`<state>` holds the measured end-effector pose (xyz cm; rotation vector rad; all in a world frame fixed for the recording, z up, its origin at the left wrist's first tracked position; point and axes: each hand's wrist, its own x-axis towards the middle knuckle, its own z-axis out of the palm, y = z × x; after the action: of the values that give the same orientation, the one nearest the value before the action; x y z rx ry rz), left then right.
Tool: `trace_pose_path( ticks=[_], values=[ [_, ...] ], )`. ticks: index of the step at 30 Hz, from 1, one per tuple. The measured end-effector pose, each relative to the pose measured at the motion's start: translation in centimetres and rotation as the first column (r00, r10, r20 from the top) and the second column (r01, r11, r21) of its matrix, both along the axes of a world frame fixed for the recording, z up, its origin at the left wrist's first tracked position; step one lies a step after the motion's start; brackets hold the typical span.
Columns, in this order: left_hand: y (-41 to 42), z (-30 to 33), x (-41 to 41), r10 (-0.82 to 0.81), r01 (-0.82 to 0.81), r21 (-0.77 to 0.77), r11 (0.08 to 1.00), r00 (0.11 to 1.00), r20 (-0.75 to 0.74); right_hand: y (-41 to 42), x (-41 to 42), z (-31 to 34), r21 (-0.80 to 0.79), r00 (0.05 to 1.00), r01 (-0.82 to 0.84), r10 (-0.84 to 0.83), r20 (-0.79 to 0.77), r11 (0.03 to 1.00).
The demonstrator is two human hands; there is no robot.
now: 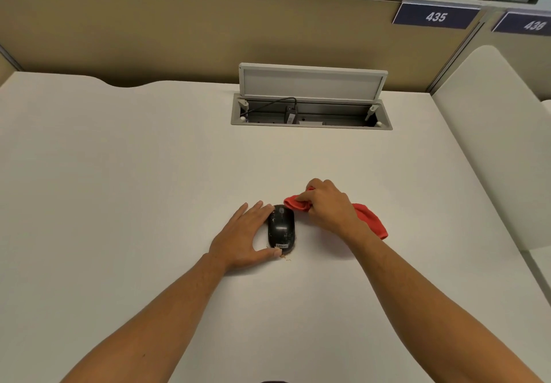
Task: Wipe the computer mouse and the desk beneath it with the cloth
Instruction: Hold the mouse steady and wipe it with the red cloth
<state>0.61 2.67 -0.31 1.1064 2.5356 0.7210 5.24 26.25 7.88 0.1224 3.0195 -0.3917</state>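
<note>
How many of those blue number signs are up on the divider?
2: blue sign 435 on the partition at upper right, and a second blue sign beside it, cut off by the picture's right edge. Others may lie outside the view.

"435" is read on a blue partition sign point(436, 16); "436" on its neighbour point(526, 24); "Lenovo" on the mouse point(281, 229) label.
</note>
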Motion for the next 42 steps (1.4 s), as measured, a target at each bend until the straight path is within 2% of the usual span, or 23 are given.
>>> trace_pose_path(
  ticks=[3, 5, 8, 12, 14, 17, 20, 25, 28, 31, 34, 37, 40, 42],
  values=[
    [0.1, 0.2, 0.0, -0.012, 0.012, 0.013, 1.000, 1.000, -0.010, -0.7, -0.1, 0.3, -0.089, 0.999, -0.036, 0.036, -0.008, 0.995],
    [0.3, 0.1, 0.0, -0.044, 0.045, 0.018, 0.999, 0.999, -0.032, -1.5, -0.1, 0.1, -0.087, 0.994, -0.101, 0.104, 0.033, 0.991],
    [0.3, 0.1, -0.1, -0.045, 0.045, 0.002, 0.999, 0.999, -0.013, -1.8, 0.0, -0.4, -0.021, 0.988, -0.134, 0.135, 0.077, 0.991],
    [0.1, -0.1, 0.0, -0.026, 0.026, 0.003, 1.000, 1.000, -0.007, -0.9, -0.2, -0.1, 0.095, 0.998, -0.031, 0.026, 0.056, 0.995],
    [0.1, 0.0, -0.1, -0.027, 0.027, 0.001, 1.000, 1.000, -0.015, -0.8, -0.2, 0.0, 0.060, 0.999, -0.024, 0.022, 0.027, 0.998],
    [0.3, 0.1, -0.1, -0.045, 0.045, 0.022, 0.999, 0.999, -0.023, -1.4, -0.2, 0.2, -0.043, 0.992, -0.117, 0.119, 0.047, 0.992],
    [0.4, 0.2, -0.1, -0.058, 0.058, 0.036, 0.998, 0.998, -0.019, -2.0, -0.1, -0.1, -0.019, 0.979, -0.178, 0.179, 0.103, 0.984],
    [0.1, -0.3, -0.1, -0.027, 0.028, 0.023, 0.999, 0.999, -0.019, -1.0, 0.0, -0.1, 0.116, 0.993, -0.092, 0.081, 0.090, 0.989],
    [0.2, -0.3, -0.2, -0.030, 0.030, 0.016, 0.999, 0.999, -0.019, -1.0, -0.2, 0.1, 0.060, 0.998, -0.044, 0.042, 0.046, 0.997],
    [0.4, 0.0, -0.2, -0.050, 0.051, 0.031, 0.998, 0.999, -0.020, -1.7, -0.3, 0.1, -0.013, 0.990, -0.113, 0.114, 0.086, 0.994],
    [0.4, 0.0, -0.2, -0.051, 0.051, 0.038, 0.998, 0.999, -0.020, -2.0, -0.1, -0.4, 0.054, 0.982, -0.153, 0.146, 0.119, 0.987],
    [0.2, -0.2, -0.1, -0.035, 0.036, 0.023, 0.999, 0.999, -0.039, -1.4, -0.3, -0.3, 0.119, 0.993, -0.089, 0.078, 0.089, 0.989],
    [0.2, -0.3, -0.1, -0.037, 0.038, 0.017, 0.999, 0.998, -0.041, -1.2, -0.4, -0.1, 0.097, 0.999, -0.028, 0.024, 0.044, 0.995],
    [0.2, -0.3, -0.1, -0.036, 0.036, 0.009, 0.999, 0.999, -0.036, -1.4, -0.3, -0.2, 0.059, 0.997, -0.048, 0.045, 0.058, 0.997]
  ],
)
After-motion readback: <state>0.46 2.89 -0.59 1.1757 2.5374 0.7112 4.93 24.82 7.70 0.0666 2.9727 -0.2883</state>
